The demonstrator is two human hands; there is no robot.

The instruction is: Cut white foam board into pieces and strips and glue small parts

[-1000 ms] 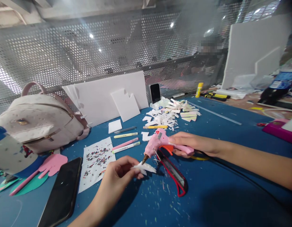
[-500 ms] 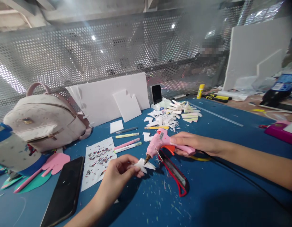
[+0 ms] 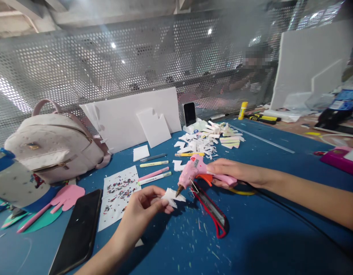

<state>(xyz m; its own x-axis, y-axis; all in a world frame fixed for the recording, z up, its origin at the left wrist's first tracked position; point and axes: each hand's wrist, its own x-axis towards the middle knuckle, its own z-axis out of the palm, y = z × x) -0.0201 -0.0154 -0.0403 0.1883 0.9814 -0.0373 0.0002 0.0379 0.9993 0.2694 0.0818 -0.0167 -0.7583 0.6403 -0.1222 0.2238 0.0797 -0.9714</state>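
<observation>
Between the thumb and fingers of my left hand point(image 3: 147, 204) is a small cut piece of white foam board point(image 3: 171, 196). My right hand point(image 3: 230, 172) grips a pink hot glue gun point(image 3: 189, 172) by its handle, below the orange trigger. The gun's metal nozzle points down and left, at or very near the white piece; contact is hard to confirm. A red and black box cutter point(image 3: 212, 210) lies on the blue table under the gun. Left of my left hand lies a white sheet point(image 3: 113, 210) sprinkled with small dark and red bits.
Several markers point(image 3: 155, 177) lie beyond my left hand. White scraps point(image 3: 197, 144) are heaped farther back. A black phone point(image 3: 79, 229), a pale backpack point(image 3: 56, 145) and a leaning white board point(image 3: 119, 122) stand or lie leftward. The gun's black cord point(image 3: 293, 214) trails right.
The white piece has turned slightly in my left hand, and its right tip now sits higher. The glue gun has shifted a little to the right.
</observation>
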